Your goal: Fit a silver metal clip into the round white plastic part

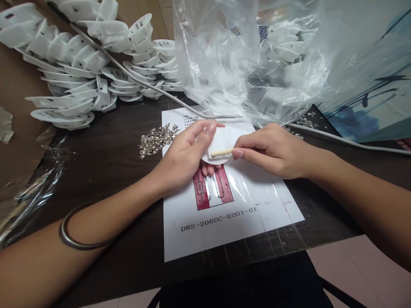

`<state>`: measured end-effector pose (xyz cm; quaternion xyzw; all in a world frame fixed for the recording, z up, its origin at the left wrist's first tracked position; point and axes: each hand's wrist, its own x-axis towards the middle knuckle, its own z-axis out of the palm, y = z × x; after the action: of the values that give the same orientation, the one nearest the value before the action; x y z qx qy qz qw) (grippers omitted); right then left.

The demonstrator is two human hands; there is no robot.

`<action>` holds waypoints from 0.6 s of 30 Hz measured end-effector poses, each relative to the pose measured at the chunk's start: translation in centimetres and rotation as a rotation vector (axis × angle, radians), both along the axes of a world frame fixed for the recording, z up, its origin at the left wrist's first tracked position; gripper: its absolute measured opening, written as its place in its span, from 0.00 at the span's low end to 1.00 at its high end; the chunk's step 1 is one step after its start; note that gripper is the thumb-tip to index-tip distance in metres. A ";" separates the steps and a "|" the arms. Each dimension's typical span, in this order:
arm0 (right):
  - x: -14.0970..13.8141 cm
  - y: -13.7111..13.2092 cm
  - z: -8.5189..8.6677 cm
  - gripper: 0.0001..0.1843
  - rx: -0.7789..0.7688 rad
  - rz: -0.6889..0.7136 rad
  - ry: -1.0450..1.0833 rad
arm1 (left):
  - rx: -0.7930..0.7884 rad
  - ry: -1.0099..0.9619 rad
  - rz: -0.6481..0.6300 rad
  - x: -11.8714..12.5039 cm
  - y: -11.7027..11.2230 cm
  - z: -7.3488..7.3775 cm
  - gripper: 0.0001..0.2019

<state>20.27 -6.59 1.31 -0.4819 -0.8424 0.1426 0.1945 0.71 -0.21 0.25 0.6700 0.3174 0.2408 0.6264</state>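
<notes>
Left hand (pixel 188 156) is what I see first: its fingers curl around a white plastic part (pixel 221 143), thumb on top and fingertips showing beneath, holding it just above the printed sheet. Opposite it, my right hand (pixel 272 150) is pressed together in a pinch on a thin wooden stick (pixel 221 152), whose tip lies across the face of the white part.

Working down by size, the dark counter (pixel 112 171) carries everything. A big clear plastic bag (pixel 257 60) slumps at the far side, with more white pieces visible through it. To the far left lies a heap of stacked white plastic parts (pixel 83 60), and a grey cable (pixel 135 79) runs across that heap and on under the bag. The laminated sheet (pixel 231 214) sits directly beneath both hands, showing a red diagram and the code DRS-206DC-E001-01. Just left of the sheet, near my left fingers, there is a small pile of metal clips (pixel 157 139); a few more are scattered by the bag on the right. A metal bangle (pixel 77 235) circles my left forearm.
</notes>
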 end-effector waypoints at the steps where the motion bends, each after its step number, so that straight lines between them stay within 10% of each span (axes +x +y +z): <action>1: 0.0 0.0 0.0 0.25 -0.004 -0.009 -0.009 | -0.002 0.000 -0.009 -0.1 0.0 0.0 0.15; 18: 0.2 0.3 -0.3 0.25 0.021 0.003 0.000 | -0.029 0.003 -0.007 -0.3 0.1 0.3 0.25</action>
<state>20.48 -6.34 1.00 -0.4785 -0.8445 0.1340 0.1996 0.44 -0.11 0.56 0.6625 0.3193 0.2329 0.6364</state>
